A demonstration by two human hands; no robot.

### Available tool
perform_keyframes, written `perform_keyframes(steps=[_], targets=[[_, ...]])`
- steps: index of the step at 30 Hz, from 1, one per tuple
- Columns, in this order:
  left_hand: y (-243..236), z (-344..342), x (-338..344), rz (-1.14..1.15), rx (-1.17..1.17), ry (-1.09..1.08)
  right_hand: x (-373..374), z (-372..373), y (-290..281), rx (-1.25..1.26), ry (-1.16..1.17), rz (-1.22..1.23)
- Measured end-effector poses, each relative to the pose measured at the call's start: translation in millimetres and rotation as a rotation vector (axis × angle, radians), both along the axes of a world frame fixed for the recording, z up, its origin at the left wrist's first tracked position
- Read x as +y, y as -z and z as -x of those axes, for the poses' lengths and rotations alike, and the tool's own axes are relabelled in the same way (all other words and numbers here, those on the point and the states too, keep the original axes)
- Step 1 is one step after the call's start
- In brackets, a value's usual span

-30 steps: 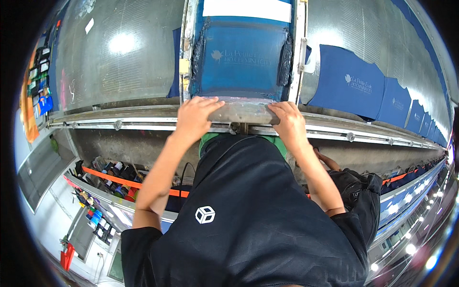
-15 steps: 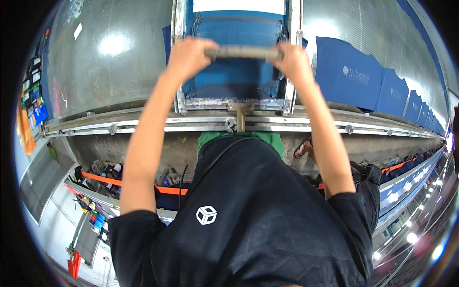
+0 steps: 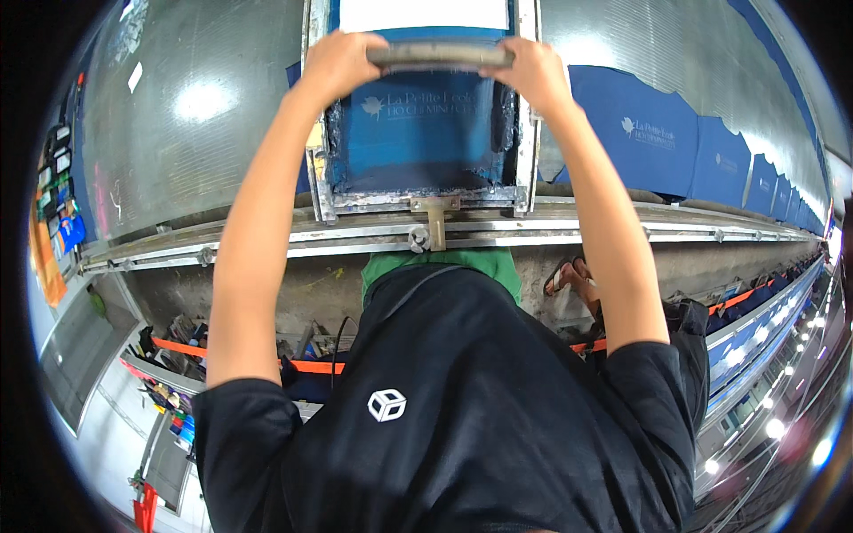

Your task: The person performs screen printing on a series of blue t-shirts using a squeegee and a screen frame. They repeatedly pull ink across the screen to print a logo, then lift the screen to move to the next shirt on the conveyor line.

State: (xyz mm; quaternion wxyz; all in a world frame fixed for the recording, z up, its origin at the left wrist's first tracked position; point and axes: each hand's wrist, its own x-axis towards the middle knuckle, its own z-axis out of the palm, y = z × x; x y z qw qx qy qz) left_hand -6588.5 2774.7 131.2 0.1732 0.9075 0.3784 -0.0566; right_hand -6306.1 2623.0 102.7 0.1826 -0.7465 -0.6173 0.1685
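Black fabric of the person's shirt [image 3: 462, 417] fills the near part of the view, and both bare arms reach forward from it. Beyond the shirt runs a long metal rail [image 3: 267, 244] at the table edge. On the table lies a metal-framed printing screen [image 3: 422, 133] with blue mesh. At its far end the left hand [image 3: 333, 62] and the right hand [image 3: 533, 71] hold a grey squeegee [image 3: 440, 56] by its two ends, fingers curled tightly around it. Blue fabric pieces [image 3: 640, 133] lie in a row to the right.
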Motion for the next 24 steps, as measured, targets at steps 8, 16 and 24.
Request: perform_keyframes(steps=[8,16,24], targets=[[-16.6,90.7,-176.6,0.106,-0.025,-0.003,-173.1,98.6,-7.0,0.164,-0.007,-0.083],[-7.8,34.3,-141.6,-0.027,0.101,0.038,-114.8,80.0,-20.1,0.134,-0.164,-0.041],[37.8,15.0,-50.9,0.475,0.122,0.136,-44.1,45.2,-1.0,0.290,-0.293,0.425]])
